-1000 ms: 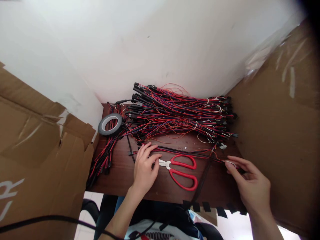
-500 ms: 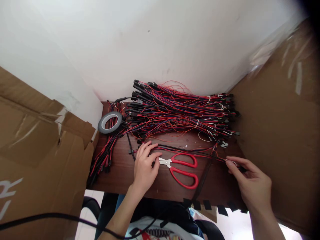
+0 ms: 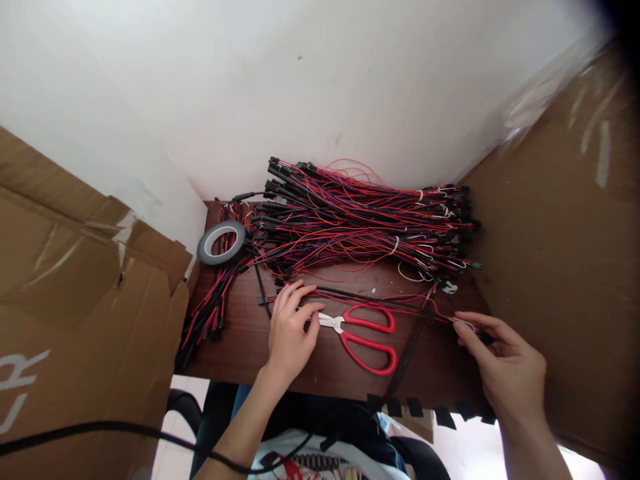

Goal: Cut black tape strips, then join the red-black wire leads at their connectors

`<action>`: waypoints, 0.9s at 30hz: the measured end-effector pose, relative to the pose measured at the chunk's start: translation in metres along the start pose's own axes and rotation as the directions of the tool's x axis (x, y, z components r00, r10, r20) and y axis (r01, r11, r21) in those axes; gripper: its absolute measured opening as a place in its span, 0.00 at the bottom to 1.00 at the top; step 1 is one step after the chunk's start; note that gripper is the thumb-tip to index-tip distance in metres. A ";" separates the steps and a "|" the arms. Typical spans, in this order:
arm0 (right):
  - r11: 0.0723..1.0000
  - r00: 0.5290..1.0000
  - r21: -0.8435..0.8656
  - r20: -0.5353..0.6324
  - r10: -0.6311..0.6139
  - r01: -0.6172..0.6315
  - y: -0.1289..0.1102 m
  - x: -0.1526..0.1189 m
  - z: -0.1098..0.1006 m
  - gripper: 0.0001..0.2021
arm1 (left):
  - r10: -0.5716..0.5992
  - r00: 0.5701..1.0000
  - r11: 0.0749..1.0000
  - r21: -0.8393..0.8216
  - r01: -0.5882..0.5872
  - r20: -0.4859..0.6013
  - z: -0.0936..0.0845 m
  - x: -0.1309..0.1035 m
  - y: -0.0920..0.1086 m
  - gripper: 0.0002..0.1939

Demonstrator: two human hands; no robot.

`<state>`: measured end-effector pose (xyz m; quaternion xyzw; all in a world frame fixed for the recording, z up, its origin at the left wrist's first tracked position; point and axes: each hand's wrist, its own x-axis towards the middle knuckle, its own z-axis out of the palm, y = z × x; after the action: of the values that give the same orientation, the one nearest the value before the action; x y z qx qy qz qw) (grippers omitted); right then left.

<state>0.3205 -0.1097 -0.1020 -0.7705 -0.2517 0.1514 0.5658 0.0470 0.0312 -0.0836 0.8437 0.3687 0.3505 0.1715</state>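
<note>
A thin wire harness (image 3: pixel 370 299), with black, red and orange leads, lies across the front of the brown table. My right hand (image 3: pixel 507 357) pinches its right end between thumb and fingers, where a white wire shows. At the harness's left end, my left hand (image 3: pixel 294 327) rests with fingers stretched out and apart, fingertips on the wires. Red-handled scissors (image 3: pixel 369 360) lie just in front of the harness. Their blades point left, and the tips are hidden under my left hand.
Behind lies a large pile of bundled wire harnesses (image 3: pixel 350 223). A roll of black tape (image 3: pixel 206 248) sits on more wires at left. Cardboard walls (image 3: pixel 545 253) flank the table (image 3: pixel 320 373). Black tape pieces (image 3: pixel 415 407) hang along its front edge, and a black cable (image 3: pixel 110 429) crosses the foreground.
The view has shifted very slightly. Both hands keep the same places and the same hold on the harness.
</note>
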 end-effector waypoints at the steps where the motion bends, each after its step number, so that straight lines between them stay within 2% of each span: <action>1: 1.000 1.000 0.014 0.001 -0.007 0.007 0.000 -0.001 -0.001 0.15 | -0.002 1.000 1.000 -0.007 0.002 -0.002 0.000 0.000 0.000 0.11; 7: 0.994 0.997 0.092 0.029 -0.067 0.064 0.004 -0.002 -0.003 0.14 | -0.115 0.990 0.991 -0.084 0.109 -0.079 -0.005 0.003 0.003 0.20; 10: 0.979 0.994 0.169 -0.004 -0.112 0.112 0.007 0.001 -0.003 0.10 | -0.132 0.988 0.991 -0.004 0.132 -0.083 -0.015 0.008 0.004 0.22; 14: 0.932 0.992 0.342 -0.069 -0.105 0.122 0.007 0.003 -0.002 0.10 | -0.126 0.991 0.974 0.185 0.131 -0.037 -0.026 0.015 -0.002 0.20; 18: 0.923 0.994 0.372 -0.074 -0.079 0.101 0.005 0.003 -0.001 0.11 | -0.158 0.987 0.950 0.275 0.148 0.015 -0.028 0.019 -0.016 0.15; 23: 0.937 0.995 0.338 -0.065 -0.073 0.091 0.002 0.002 -0.001 0.11 | -0.116 0.993 0.965 0.236 0.112 0.003 -0.032 0.022 -0.028 0.08; 27: 0.945 0.996 0.318 -0.060 -0.060 0.076 0.001 0.001 -0.001 0.11 | -0.040 0.999 0.994 0.101 0.039 0.003 -0.039 0.024 -0.036 0.07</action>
<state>0.3221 -0.1103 -0.1030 -0.6631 -0.2361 0.1516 0.6940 0.0124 0.0742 -0.0650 0.8447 0.4022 0.3257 0.1363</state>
